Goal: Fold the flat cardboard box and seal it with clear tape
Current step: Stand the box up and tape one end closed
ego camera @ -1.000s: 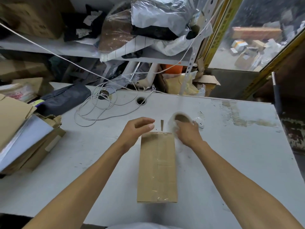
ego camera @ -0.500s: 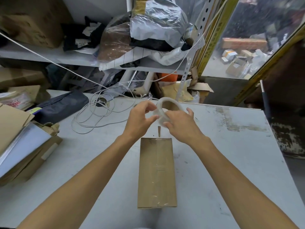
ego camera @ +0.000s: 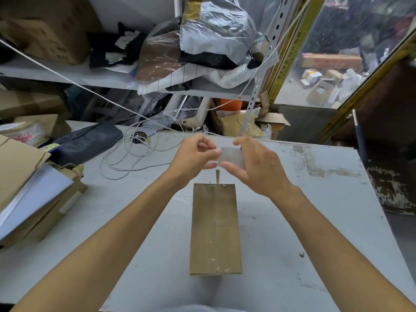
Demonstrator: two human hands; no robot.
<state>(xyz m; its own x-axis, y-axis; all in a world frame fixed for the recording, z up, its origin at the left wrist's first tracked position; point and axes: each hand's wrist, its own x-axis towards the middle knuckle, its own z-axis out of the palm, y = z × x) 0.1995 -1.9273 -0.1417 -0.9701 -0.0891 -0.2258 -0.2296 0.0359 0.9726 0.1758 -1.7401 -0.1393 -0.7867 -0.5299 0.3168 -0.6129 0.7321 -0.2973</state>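
Pinching the clear tape roll above the box, right hand grips it while left hand picks its free end, ready to pull a strip.

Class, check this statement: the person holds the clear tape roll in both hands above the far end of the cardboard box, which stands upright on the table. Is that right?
Not quite. The head view shows the cardboard box lying flat on the table, not standing upright. The rest holds: the left hand and right hand hold the clear tape roll above the box's far end.
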